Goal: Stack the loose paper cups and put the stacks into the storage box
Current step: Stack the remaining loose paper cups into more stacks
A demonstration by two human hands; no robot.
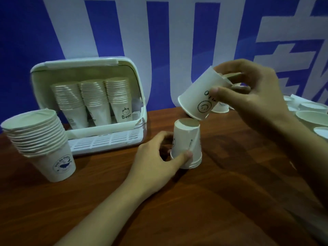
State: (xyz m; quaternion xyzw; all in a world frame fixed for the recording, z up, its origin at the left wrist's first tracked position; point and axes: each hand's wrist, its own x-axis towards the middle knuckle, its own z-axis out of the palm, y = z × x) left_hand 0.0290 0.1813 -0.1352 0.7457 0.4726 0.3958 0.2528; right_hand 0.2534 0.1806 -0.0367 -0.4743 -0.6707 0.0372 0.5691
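Note:
My left hand (156,160) grips a short stack of upside-down white paper cups (187,144) standing on the wooden table (221,201). Just above it, my right hand (252,93) holds a single white cup with a smiley print (200,98), tilted mouth-down over the stack's top. The white storage box (88,103) stands open at the back left with three tall cup stacks (92,102) inside. A tall upright cup stack with a whale print (40,142) stands on the table to the left of the box.
Several loose white cups (308,116) lie at the right edge of the table, partly behind my right arm. A blue and white banner wall (159,32) rises right behind the table.

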